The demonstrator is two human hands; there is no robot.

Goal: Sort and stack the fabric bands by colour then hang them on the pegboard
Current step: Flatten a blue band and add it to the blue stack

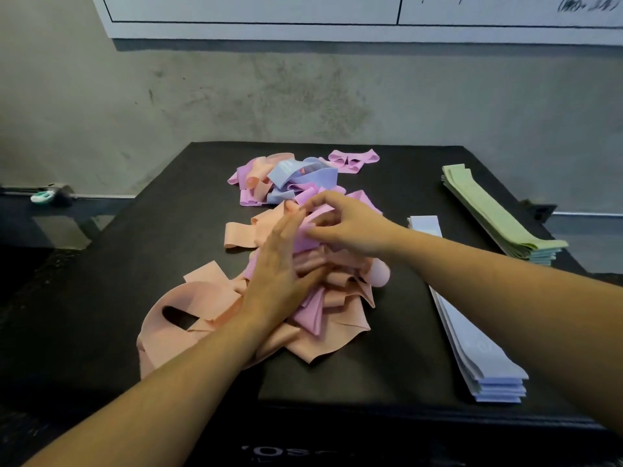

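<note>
A loose heap of fabric bands lies in the middle of the black table [387, 348]: peach bands [188, 318] at the front, pink bands [352, 160] and pale blue bands [310, 173] further back. My left hand [279, 274] lies flat on the heap with straight fingers, pressing the bands down. My right hand [344, 224] pinches a pink band [305, 239] on top of the heap between thumb and curled fingers. A neat stack of pale blue bands [478, 358] lies at the right front. A stack of green bands [499, 217] lies at the right back.
A stained grey wall [236, 96] rises behind the table, with a white board [303, 15] at its top. A lower dark surface [50, 227] at the left carries a small teal and white object [42, 196].
</note>
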